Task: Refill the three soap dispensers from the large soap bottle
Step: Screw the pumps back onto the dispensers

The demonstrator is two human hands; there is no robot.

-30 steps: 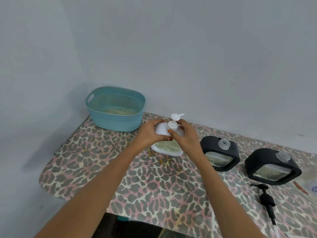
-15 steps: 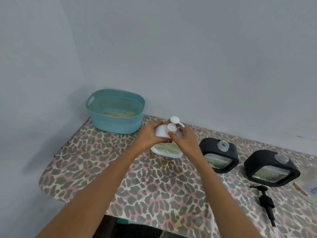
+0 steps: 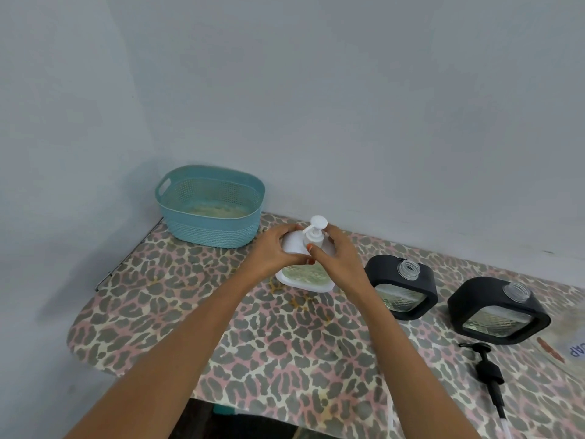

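A white soap dispenser (image 3: pixel 304 275) stands on the leopard-print table (image 3: pixel 253 343), its white pump (image 3: pixel 315 231) seated in the neck. My left hand (image 3: pixel 273 251) grips the dispenser's body from the left. My right hand (image 3: pixel 335 256) holds the pump collar from the right. Two black dispensers stand to the right with open necks and no pumps: one in the middle (image 3: pixel 402 289), one further right (image 3: pixel 498 312). A loose black pump (image 3: pixel 489 372) lies on the table in front of the right one. A labelled edge of the large soap bottle (image 3: pixel 574 350) shows at the right border.
A teal perforated basket (image 3: pixel 210 205) sits in the back left corner against the grey wall. The table's rounded left end and front edge are near my forearms.
The white pump head has turned between frames while both hands stay on the white dispenser. The camera view shifted slightly downward.
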